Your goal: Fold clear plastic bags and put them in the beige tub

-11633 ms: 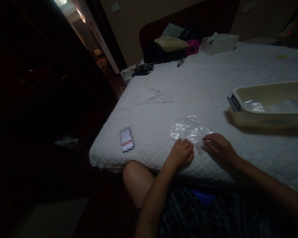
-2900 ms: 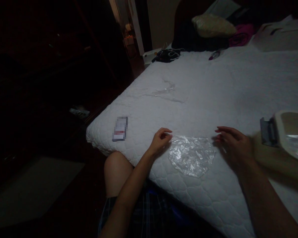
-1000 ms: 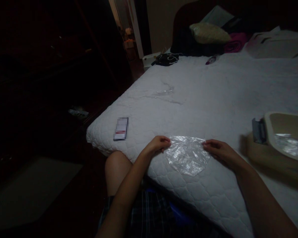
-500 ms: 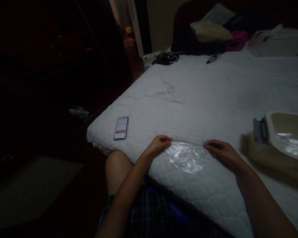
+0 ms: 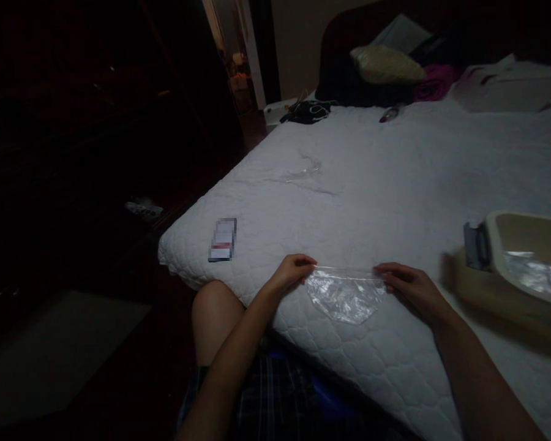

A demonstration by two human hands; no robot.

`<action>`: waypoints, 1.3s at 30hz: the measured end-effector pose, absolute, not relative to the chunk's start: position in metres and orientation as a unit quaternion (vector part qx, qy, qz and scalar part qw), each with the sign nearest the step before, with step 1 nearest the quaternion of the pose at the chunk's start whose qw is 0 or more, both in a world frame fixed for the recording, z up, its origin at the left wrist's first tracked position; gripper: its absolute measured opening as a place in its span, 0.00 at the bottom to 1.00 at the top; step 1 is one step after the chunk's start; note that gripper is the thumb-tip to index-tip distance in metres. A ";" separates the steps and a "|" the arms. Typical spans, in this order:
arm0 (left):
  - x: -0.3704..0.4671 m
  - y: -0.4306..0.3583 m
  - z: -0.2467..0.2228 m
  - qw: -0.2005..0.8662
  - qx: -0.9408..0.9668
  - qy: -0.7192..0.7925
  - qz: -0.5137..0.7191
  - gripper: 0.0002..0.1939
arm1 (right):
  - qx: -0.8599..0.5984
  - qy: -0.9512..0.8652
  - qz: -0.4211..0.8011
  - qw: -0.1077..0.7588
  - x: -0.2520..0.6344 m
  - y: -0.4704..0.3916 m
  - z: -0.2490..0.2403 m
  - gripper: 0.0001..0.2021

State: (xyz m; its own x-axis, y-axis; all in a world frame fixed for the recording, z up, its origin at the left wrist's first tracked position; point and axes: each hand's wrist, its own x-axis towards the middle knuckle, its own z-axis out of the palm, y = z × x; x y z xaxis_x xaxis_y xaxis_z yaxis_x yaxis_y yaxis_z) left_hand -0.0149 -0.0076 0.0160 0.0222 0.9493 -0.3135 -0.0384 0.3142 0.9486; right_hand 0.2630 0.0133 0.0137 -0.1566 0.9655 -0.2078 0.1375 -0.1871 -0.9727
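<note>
A clear plastic bag (image 5: 346,296) lies stretched sideways over the near edge of the white quilted bed (image 5: 371,177). Its upper left corner is pinched in my left hand (image 5: 296,269). At the upper right corner, my right hand (image 5: 404,280) grips the bag between thumb and fingers. A straight band runs along the bag's top edge between the two hands, and the part below it is wrinkled and shiny.
A phone (image 5: 223,239) lies at the bed's left corner. On the right stands a beige bin (image 5: 496,288) with a grey latch and clear plastic inside. More thin plastic (image 5: 303,171) lies mid-bed. Farther back are a pillow (image 5: 388,64), dark cloth and a pink cloth (image 5: 434,84).
The view has shifted slightly. The band along the bag's top edge looks straighter and lies slightly lower in view. Both hands still hold the bag's corners.
</note>
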 end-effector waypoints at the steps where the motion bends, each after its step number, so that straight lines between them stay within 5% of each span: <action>1: -0.015 -0.008 0.016 0.589 0.406 0.557 0.422 0.14 | -0.533 -0.528 0.544 0.377 0.263 0.012 0.014 0.18; 4: -0.016 -0.007 0.014 0.598 0.402 0.543 0.432 0.14 | -0.574 -0.558 0.410 0.437 0.264 0.004 0.022 0.20; 7: -0.017 -0.006 0.010 0.601 0.405 0.535 0.435 0.15 | -0.611 -0.518 0.109 0.589 0.270 -0.007 0.035 0.29; 9: -0.017 -0.005 0.008 0.596 0.408 0.538 0.435 0.15 | -0.571 -0.451 -0.051 0.684 0.276 -0.013 0.042 0.27; 11: -0.017 -0.005 0.006 0.588 0.410 0.540 0.441 0.15 | -0.547 -0.426 -0.078 0.716 0.279 -0.018 0.046 0.22; 18: -0.014 -0.007 -0.002 0.489 0.509 0.578 0.409 0.18 | -0.599 -0.661 0.081 0.445 0.247 -0.026 0.037 0.14; 26: -0.017 -0.009 -0.011 0.393 0.614 0.566 0.384 0.16 | -0.421 -0.888 0.020 0.185 0.203 -0.030 0.011 0.28; 33: 0.000 -0.048 0.026 0.106 0.821 0.503 0.249 0.22 | -0.418 -0.898 -0.037 0.134 0.208 -0.035 -0.017 0.33; 39: 0.009 -0.063 0.014 0.028 0.872 0.477 0.106 0.27 | -0.428 -0.895 -0.024 0.127 0.208 -0.033 -0.015 0.33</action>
State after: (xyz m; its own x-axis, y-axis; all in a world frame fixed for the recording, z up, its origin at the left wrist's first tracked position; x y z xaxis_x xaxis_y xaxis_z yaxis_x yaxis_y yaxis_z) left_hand 0.0094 -0.0630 0.0143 0.5222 0.8379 0.1588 0.8259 -0.5433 0.1507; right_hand 0.2079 -0.0328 -0.0153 -0.6015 0.7595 0.2478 0.7716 0.6327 -0.0658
